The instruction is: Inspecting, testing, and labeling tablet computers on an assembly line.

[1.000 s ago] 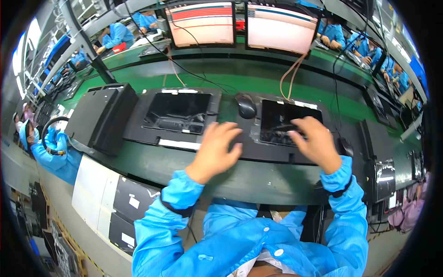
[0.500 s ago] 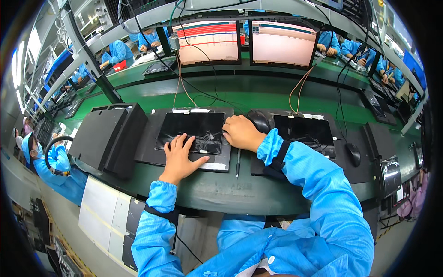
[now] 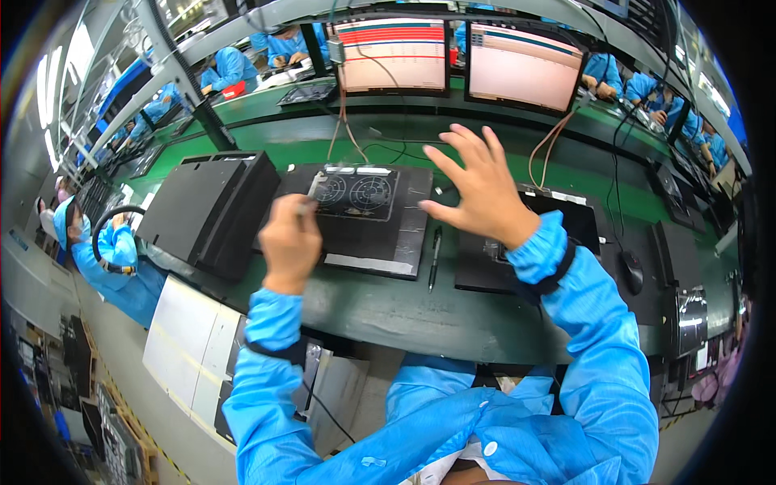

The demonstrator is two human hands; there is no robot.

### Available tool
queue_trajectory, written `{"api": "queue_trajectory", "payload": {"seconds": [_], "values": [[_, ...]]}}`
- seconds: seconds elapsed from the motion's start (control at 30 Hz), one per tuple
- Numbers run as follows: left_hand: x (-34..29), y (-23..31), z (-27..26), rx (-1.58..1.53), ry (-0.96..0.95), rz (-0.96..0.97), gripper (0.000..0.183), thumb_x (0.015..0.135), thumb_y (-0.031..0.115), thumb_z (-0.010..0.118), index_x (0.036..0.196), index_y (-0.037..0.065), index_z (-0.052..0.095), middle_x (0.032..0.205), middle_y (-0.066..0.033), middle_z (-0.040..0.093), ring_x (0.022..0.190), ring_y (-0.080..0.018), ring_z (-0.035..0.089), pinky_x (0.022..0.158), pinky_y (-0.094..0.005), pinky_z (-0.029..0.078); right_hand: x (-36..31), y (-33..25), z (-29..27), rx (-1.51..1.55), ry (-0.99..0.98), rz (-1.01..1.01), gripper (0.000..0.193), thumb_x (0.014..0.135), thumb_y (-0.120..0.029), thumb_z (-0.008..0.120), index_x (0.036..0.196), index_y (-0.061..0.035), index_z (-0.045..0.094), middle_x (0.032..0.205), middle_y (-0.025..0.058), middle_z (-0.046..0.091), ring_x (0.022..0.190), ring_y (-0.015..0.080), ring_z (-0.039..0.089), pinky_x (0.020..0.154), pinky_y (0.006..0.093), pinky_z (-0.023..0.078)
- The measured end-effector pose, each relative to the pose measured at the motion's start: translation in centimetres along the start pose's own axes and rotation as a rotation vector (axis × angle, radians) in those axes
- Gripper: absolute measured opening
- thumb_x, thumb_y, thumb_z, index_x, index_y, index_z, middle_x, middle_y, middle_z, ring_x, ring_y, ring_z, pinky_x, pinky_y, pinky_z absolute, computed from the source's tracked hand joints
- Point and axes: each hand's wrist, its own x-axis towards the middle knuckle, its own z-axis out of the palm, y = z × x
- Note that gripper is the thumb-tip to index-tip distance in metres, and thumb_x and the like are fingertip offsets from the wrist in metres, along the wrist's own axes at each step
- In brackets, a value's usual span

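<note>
A flat black screen panel (image 3: 353, 194) lies on a black board (image 3: 388, 257) left of centre, showing pale circular patterns. My left hand (image 3: 291, 242) is raised at the panel's lower left corner, fingers curled together. Something small may sit at its fingertips, too blurred to name. Held up to the right of the panel, my right hand (image 3: 485, 186) is open with its fingers spread and nothing in them. Behind it, a second dark panel (image 3: 566, 222) rests on the right-hand board and is partly covered by the hand and wrist.
A pen (image 3: 436, 257) lies between the boards. A black computer mouse (image 3: 631, 273) is at the right, and a large black box (image 3: 206, 214) stands at the left. Two monitors (image 3: 391, 56) stand at the back, with cables hanging down. Other people in blue sit beyond the bench.
Both hands have lifted off the left panel; my left hand has curled and my right hand has opened. The panel's dark surface now displays circles. The whole view has shifted slightly.
</note>
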Motion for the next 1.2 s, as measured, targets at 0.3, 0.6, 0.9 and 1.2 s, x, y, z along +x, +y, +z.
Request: {"api": "queue_trajectory", "payload": {"seconds": [0.3, 0.6, 0.9, 1.2], "values": [[11.4, -27.8, -8.6, -0.167, -0.517, -0.336, 0.067, 0.078, -0.005, 0.075, 0.141, -0.005, 0.051, 0.127, -0.016, 0.067, 0.113, -0.027, 0.064, 0.101, -0.0359, 0.051, -20.8, 4.1, -11.5, 0.037, -0.033, 0.344, 0.036, 0.083, -0.022, 0.078, 0.112, -0.0029, 0.069, 0.121, 0.0157, 0.064, 0.121, 0.0359, 0.058, 0.106, 0.0491, 0.045], [12.1, -26.7, -4.7, 0.983, -0.253, 0.524, 0.05, 0.099, 0.046, 0.062, 0.123, 0.003, 0.068, 0.121, -0.0235, 0.066, 0.107, -0.0426, 0.063, 0.09, -0.0497, 0.054, -39.1, 8.8, -29.2, -1.092, -0.166, 0.992, 0.06, 0.082, -0.033, 0.075, 0.131, -0.0023, 0.057, 0.127, 0.017, 0.059, 0.129, 0.0366, 0.051, 0.109, 0.0573, 0.036], [4.6, -10.3, 2.3, 0.964, -0.488, 0.119, 0.067, 0.088, 0.031, 0.073, 0.147, 0.007, 0.05, 0.16, -0.0185, 0.037, 0.148, -0.0371, 0.035, 0.118, -0.0659, 0.023, -45.7, 10.6, -32.3, -1.009, -0.243, 0.92, 0.045, 0.087, -0.025, 0.074, 0.124, -0.0022, 0.063, 0.121, 0.0159, 0.067, 0.113, 0.0348, 0.063, 0.093, 0.043, 0.05], [-4.7, 19.4, 7.0, -1.521, -1.145, -0.565, 0.094, 0.098, 0.078, 0.032, 0.151, 0.002, 0.045, 0.145, -0.0227, 0.054, 0.136, -0.0383, 0.052, 0.11, -0.0571, 0.044, -30.4, 4.1, -31.1, -0.849, 0.002, 0.132, 0.032, 0.078, 0.002, 0.072, 0.109, -0.0031, 0.071, 0.105, 0.0095, 0.074, 0.099, 0.026, 0.07, 0.09, 0.0429, 0.052]]}}
